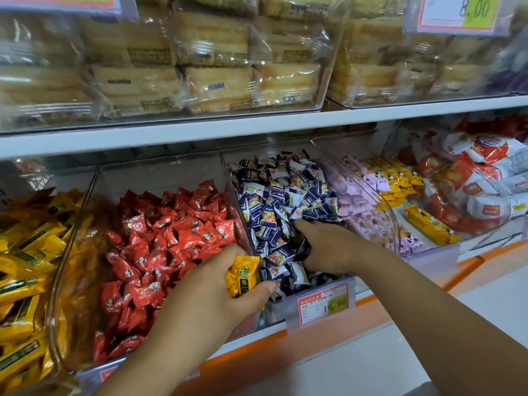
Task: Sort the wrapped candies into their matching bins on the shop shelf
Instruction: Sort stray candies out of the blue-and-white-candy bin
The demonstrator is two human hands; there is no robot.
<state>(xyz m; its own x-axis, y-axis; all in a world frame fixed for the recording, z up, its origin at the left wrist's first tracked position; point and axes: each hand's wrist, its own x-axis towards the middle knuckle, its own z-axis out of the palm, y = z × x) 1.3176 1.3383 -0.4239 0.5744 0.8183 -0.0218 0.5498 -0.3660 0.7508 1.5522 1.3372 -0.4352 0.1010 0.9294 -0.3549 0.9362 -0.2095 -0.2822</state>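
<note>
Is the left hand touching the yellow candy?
Touching. The head view shows the left hand gripping the yellow candy between fingers and thumb.

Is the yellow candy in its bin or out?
Out. The left hand grips the yellow candy by the purple bin's front, away from the yellow pile at far left.

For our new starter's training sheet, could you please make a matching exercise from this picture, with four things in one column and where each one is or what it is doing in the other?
1. left hand
2. right hand
3. red candies
4. price tag

A. on the shelf edge in front of the purple-and-white candies
B. reaching into the purple-and-white candies
C. gripping a yellow candy
D. in the bin just left of the purple-and-white candies

Pairs: 1-C, 2-B, 3-D, 4-A.
</note>
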